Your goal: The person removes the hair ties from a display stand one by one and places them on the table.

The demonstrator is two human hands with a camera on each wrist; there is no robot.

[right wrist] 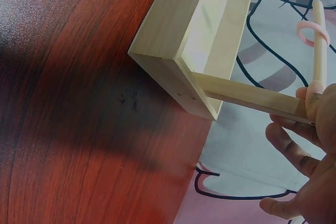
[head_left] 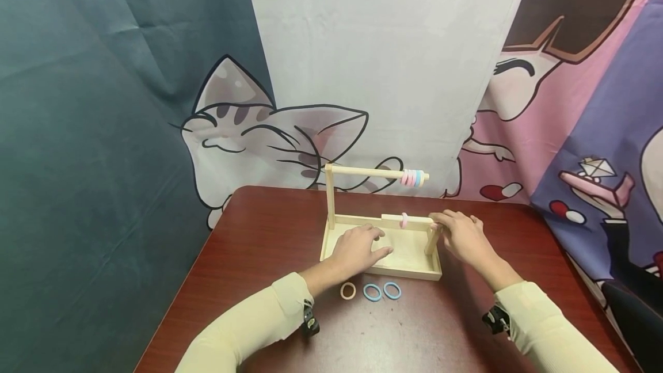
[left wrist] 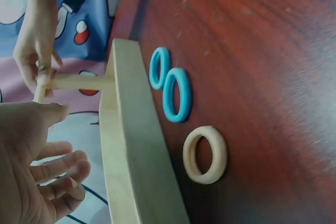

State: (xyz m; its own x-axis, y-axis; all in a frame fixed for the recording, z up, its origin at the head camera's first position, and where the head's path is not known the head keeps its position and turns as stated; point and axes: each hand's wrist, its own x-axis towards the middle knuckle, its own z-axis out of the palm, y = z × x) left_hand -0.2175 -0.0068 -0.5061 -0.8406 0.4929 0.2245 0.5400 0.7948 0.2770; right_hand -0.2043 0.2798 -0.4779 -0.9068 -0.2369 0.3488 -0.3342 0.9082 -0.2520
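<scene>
A pale wooden stand has a shallow tray (head_left: 404, 273), a tall post at the left and a short post (right wrist: 252, 96) at the right. My right hand (head_left: 463, 235) grips the top of the short post, where the lower rod (head_left: 422, 220) meets it. One pink ring (head_left: 404, 221) hangs on that rod. On the upper rod (head_left: 362, 171), several pink, blue and yellowish rings (head_left: 411, 178) sit near its free end. Over the tray's left part, my left hand (head_left: 354, 251) holds nothing, its fingers spread and loosely bent.
In front of the tray lie a beige ring (left wrist: 219, 155) and two blue rings, one nearer (left wrist: 186, 95) and one farther (left wrist: 166, 66). The stand rests on a reddish-brown table (head_left: 238, 240). Behind the table hangs a printed curtain (head_left: 388, 62).
</scene>
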